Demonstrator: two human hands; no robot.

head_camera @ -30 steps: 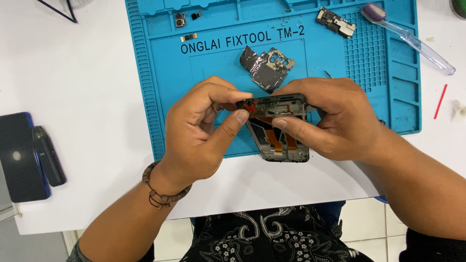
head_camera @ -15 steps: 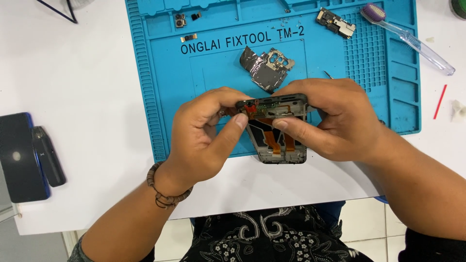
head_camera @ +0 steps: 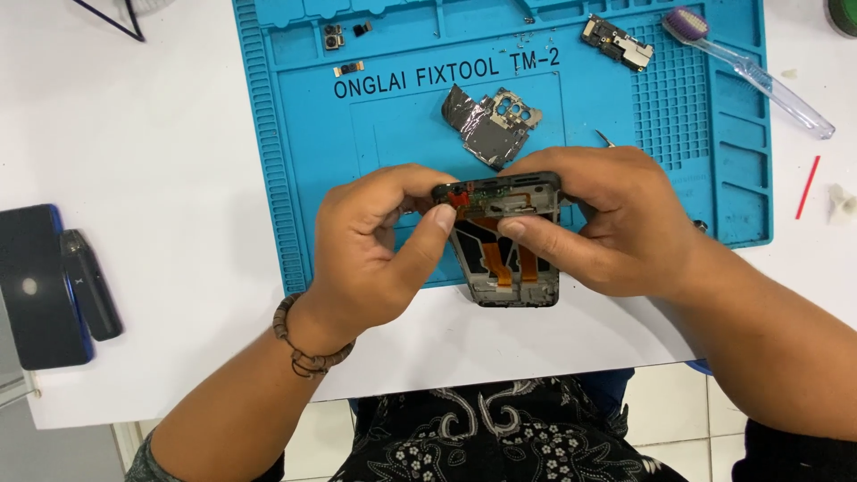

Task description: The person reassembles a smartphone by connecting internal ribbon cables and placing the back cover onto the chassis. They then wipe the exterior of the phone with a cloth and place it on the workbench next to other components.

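Observation:
Both hands hold an opened phone frame (head_camera: 504, 259) over the front edge of the blue repair mat (head_camera: 303, 178). Orange flex cables show inside the frame. My left hand (head_camera: 370, 259) grips the frame's top left corner, thumb and forefinger pinched at a small red part there. My right hand (head_camera: 607, 223) clasps the frame's right side, its thumb pressed across the upper board.
On the mat lie a metal shield plate (head_camera: 491, 125), a small circuit board (head_camera: 616, 42), tiny camera parts (head_camera: 344, 40) and a clear-handled brush (head_camera: 745, 67). A dark phone (head_camera: 36, 286) and a black oblong device (head_camera: 89, 284) rest at the table's left. A red stick (head_camera: 808, 186) lies right.
My left thumb and forefinger have shifted slightly at the frame's top left corner; the frame and right hand stay nearly still.

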